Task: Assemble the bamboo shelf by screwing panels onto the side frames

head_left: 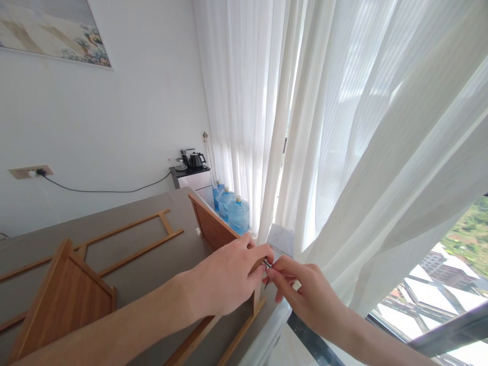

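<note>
Just right of the picture's middle, my left hand (231, 272) and my right hand (303, 284) meet fingertip to fingertip. A small shiny metal screw (268, 265) shows between them, its exact shape partly covered by the fingers. Thumb and forefinger of the right hand pinch its near end. My left fingers are closed at its other end, over the edge of a brown wooden panel (213, 219) that stands tilted on a grey surface (148, 259). Wooden rails (242, 338) run below the left wrist.
At left, another wooden panel (72, 295) stands by a ladder-like wooden frame (165, 222) lying flat. Blue water bottles (238, 216) and a small cabinet with a black kettle (196, 160) stand beyond. White curtains (331, 127) hang close on the right, beside a window.
</note>
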{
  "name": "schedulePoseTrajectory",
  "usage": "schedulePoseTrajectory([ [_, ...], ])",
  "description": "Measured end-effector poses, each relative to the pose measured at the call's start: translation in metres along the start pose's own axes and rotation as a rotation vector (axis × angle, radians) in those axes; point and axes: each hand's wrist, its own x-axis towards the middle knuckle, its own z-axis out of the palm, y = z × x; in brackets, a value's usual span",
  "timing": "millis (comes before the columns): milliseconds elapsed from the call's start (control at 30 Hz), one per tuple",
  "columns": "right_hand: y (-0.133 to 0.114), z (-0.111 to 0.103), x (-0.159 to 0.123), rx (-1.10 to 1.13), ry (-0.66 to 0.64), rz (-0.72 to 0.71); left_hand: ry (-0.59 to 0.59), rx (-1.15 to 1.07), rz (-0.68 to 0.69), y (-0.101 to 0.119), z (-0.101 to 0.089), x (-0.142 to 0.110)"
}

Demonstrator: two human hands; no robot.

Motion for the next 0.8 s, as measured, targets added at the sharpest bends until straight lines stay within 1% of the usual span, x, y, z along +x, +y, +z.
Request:
schedulePoseTrajectory([
  [33,-0.004,0.003,0.001,0.192,-0.034,0.116,-0.006,-0.003,0.002,0.001,0.0,0.0],
  [67,-0.008,0.007,0.001,0.354,-0.057,0.199,-0.011,-0.008,0.005,0.001,-0.001,-0.001],
  [100,-0.011,0.009,0.001,0.473,-0.064,0.249,-0.016,-0.011,0.008,0.001,-0.001,-0.001],
  [133,-0.014,0.012,0.0,0.546,-0.059,0.274,-0.02,-0.012,0.01,0.002,-0.001,-0.001],
  [200,-0.017,0.014,-0.002,0.562,-0.018,0.281,-0.017,-0.009,0.004,0.002,-0.001,-0.001],
  [233,-0.016,0.015,-0.004,0.514,0.013,0.273,-0.01,-0.004,-0.002,0.002,-0.001,-0.001],
  [300,-0.011,0.014,-0.009,0.336,0.071,0.222,0.005,0.009,-0.007,0.002,0.0,-0.001],
  [367,-0.001,0.013,-0.012,0.106,0.12,0.111,0.012,0.015,-0.004,0.001,0.0,0.0],
  [433,0.01,0.011,-0.014,-0.114,0.155,-0.036,-0.001,0.009,-0.009,0.001,-0.001,0.0],
  [500,0.019,0.01,-0.012,-0.282,0.17,-0.164,-0.009,0.003,-0.007,0.001,-0.001,0.0],
  [600,0.022,0.005,-0.007,-0.425,0.185,-0.298,0.007,0.003,0.017,0.001,-0.001,-0.001],
  [700,0.018,-0.001,-0.002,-0.53,0.184,-0.417,0.022,0.004,0.025,0.0,0.0,-0.001],
  [800,0.015,-0.007,0.0,-0.626,0.169,-0.492,0.027,-0.007,0.024,-0.001,0.001,0.0],
])
